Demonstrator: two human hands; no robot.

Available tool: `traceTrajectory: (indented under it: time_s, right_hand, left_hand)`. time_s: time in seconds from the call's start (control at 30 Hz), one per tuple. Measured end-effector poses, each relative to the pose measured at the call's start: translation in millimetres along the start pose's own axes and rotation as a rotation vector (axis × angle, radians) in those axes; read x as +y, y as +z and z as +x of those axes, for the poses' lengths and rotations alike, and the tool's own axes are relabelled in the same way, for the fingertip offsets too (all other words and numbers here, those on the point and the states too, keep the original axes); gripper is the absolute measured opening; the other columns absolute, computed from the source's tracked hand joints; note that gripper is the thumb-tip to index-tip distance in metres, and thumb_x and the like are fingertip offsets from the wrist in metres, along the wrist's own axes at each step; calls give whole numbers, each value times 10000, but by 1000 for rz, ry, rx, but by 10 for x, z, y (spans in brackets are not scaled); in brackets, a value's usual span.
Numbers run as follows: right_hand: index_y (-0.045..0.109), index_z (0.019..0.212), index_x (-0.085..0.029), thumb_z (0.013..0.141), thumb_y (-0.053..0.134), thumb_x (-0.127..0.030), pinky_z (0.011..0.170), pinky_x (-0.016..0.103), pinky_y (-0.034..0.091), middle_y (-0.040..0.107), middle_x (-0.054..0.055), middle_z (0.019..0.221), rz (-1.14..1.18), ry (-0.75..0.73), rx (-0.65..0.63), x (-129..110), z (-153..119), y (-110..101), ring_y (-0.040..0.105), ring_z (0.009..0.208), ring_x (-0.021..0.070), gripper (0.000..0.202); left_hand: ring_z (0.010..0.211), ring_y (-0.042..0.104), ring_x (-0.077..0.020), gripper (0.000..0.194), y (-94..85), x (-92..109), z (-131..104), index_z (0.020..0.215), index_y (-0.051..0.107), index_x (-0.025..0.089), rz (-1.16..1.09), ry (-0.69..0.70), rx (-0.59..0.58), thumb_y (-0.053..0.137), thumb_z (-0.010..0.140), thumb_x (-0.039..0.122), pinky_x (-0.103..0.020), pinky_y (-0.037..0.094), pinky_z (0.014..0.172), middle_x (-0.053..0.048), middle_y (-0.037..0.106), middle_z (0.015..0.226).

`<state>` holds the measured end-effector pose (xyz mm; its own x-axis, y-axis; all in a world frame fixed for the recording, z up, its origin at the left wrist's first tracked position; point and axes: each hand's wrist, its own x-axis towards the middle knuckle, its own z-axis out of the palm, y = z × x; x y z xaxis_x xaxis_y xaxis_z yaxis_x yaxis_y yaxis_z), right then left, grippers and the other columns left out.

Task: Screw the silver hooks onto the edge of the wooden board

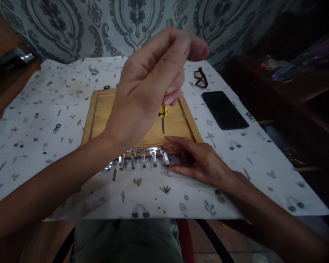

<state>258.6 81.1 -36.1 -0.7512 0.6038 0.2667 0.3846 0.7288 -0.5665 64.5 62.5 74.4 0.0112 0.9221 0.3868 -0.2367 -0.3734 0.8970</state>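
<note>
Screwdriver (pixel 162 120), its yellow-and-black handle showing below the curled fingers, stands just right of the frame's centre, with its long axis close to vertical in the picture and its metal shaft pointing down. The left hand (pixel 146 82) has it: that hand comes in from the lower left and hangs over the upper middle of the frame, fingers folded around the upper handle. Most of the handle is hidden inside the grip, and the hand is slightly blurred.

The relation that seems to matter most is between the shaft's tip and the hook rail (pixel 153 149), a row of shiny metal hooks along the near edge of the wooden panel (pixel 101 111). In the picture the rail runs left to right below the tip, roughly crosswise to the shaft, and the rightmost hook (pixel 165 157) lies almost straight under it. The tip shows against the panel's face, apart from the rail in the frame; how high it is above the wood I cannot tell.

Nearer to that hook is the right hand (pixel 204 160), at the panel's near right corner. Its thumb and fingers are parted, the fingertips over the panel's edge and the thumb lower, just beside the hook's end. Whether they touch the hook or press on the wood is not clear. All this rests on the printed tablecloth (pixel 181 193); eyeglasses (pixel 201 77) and a dark phone (pixel 224 109) lie to the upper right.
</note>
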Motion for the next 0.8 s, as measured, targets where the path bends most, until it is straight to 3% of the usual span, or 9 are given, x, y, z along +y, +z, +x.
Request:
traceTrajectory:
  time_s: [0.13,0.33,0.5,0.67,0.8]
  right_hand:
    - [583,1338,-171,867,676,-566,480,238,496,712,10,728,101,75,42,-13,4,-1,585,519,122,622]
    - [673,1208,-175,873,687,-461,444,227,419,697,11,738,209,140,74,-98,72,-7,534,511,104,441]
    - [684,1183,-154,861,698,-454,445,232,412,659,-11,648,236,172,43,-119,87,-17,517,503,105,441]
    - [625,1267,-178,860,709,-420,479,244,454,775,90,1042,259,189,42,-93,72,11,534,535,87,481]
    - [596,1308,-187,833,743,-450,486,249,455,774,100,1093,274,170,27,-42,56,40,509,529,84,562]
  left_hand:
    - [603,386,-56,337,-80,-63,-42,764,655,121,-100,-13,85,413,988,49,-208,398,615,-1,491,725]
    - [566,397,-77,354,-157,-96,-69,697,593,139,-192,-150,234,391,977,60,-234,431,633,20,379,631]
    - [552,402,-61,369,-195,-89,-118,706,580,129,-188,-181,297,357,989,52,-204,435,631,31,365,615]
    - [548,414,-50,359,-217,-98,-149,712,591,128,-189,-167,285,369,981,46,-183,446,642,39,369,609]
    - [548,422,-47,361,-218,-122,-156,712,594,129,-180,-157,283,366,976,38,-181,445,641,40,380,604]
